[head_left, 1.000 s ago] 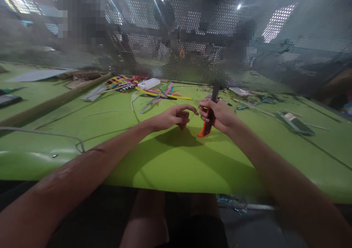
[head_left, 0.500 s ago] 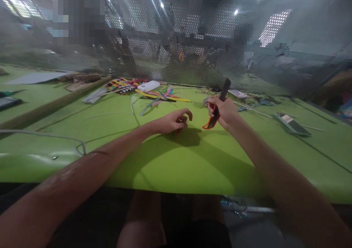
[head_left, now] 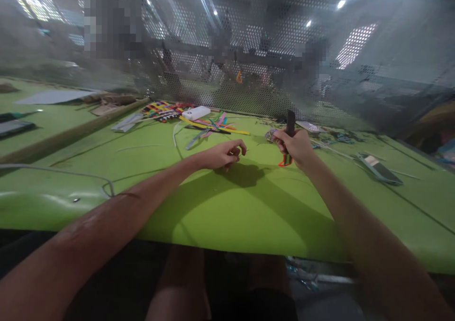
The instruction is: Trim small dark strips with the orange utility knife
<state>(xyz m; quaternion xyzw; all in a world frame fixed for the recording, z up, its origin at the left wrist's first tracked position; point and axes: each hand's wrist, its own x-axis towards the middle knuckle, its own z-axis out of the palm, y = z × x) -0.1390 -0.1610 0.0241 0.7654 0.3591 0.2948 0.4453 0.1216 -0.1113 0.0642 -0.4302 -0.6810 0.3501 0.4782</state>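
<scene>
My right hand [head_left: 295, 146] is closed around a black strip with bright orange-red edging [head_left: 290, 122]. Its dark end sticks up above my fingers, and its orange-edged lower end hangs below them, just over the green tabletop [head_left: 227, 216]. Just left of my right fingers lies a small greyish-purple bundle [head_left: 270, 135], blurred. My left hand [head_left: 227, 154] hovers low over the table with its fingers curled and the fingertips close together. Something thin, like a strand, shows at those fingertips, too fine to name.
Coloured strips [head_left: 213, 126] lie crossed beyond my left hand, near a white box-shaped device [head_left: 196, 113] with a cable and a multicoloured woven piece [head_left: 165, 110]. A phone-like slab [head_left: 379, 168] lies at right. A perforated screen [head_left: 245, 93] stands along the back; a wooden pole [head_left: 71, 130] lies left.
The black strip has turned more upright, and my right hand has shifted slightly right with it. My left hand keeps nearly the same curled pose. The whole view has shifted slightly.
</scene>
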